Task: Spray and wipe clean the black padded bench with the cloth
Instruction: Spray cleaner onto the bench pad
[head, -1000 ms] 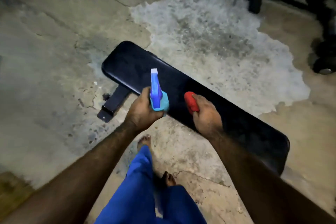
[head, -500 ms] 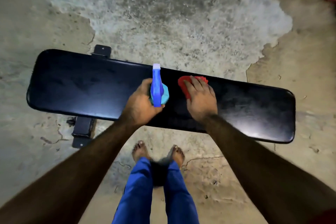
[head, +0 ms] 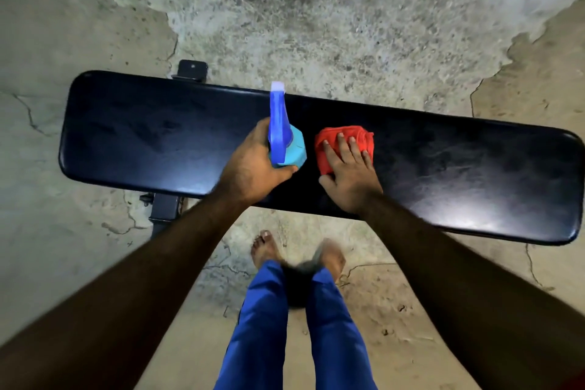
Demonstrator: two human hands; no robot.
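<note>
Spray bottle [head: 286, 149]: body mostly hidden behind left hand [head: 250, 171]; nozzle tip blurred. Cloth [head: 345, 142]: near part covered by right hand [head: 349, 177]. Tabletop [head: 158, 136]: right end touches frame edge; legs mostly hidden beneath. Right foot [head: 330, 258] motion-blurred. Both forearms cut off at bottom edge.

The right hand [head: 349, 174] has flattened the red cloth [head: 343, 144] onto the bench [head: 158, 139], now lying squarely crosswise.

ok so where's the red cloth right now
In the head view the red cloth lies on the black padded bench near its middle, pressed flat under the right hand, just right of the spray bottle held by the left hand.
</note>
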